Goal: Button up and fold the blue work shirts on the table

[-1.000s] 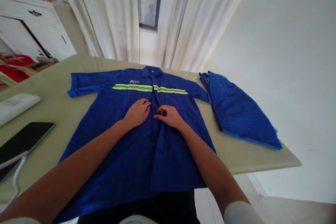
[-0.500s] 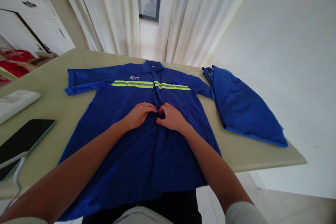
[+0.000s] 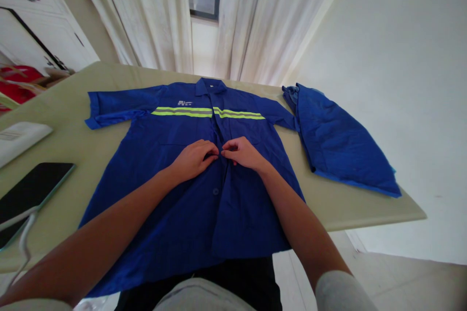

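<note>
A blue short-sleeved work shirt [image 3: 175,233] lies face up on the table, its collar at the far side and its hem hanging over the near edge. Yellow-green and grey reflective bands cross the chest, with white lettering above the left one. At the middle of the front placket, my left hand [image 3: 195,159] pinches the cloth edge. My right hand [image 3: 243,153] pinches the opposite edge just beside it, fingertips almost touching. Whatever small part lies between the fingertips is hidden. A button [image 3: 215,192] shows on the placket below my hands.
A folded blue garment [image 3: 343,141] lies at the right of the table [image 3: 361,211], against the shirt's sleeve. On the left are a phone [image 3: 36,184] with a white cable [image 3: 25,243] and a white device [image 3: 24,138]. Curtains and a white cabinet stand behind.
Both hands stay at the placket, their fingertips now pinched closer together. The right placket edge has shifted, and the lower button shows more plainly. The view has tilted slightly.
</note>
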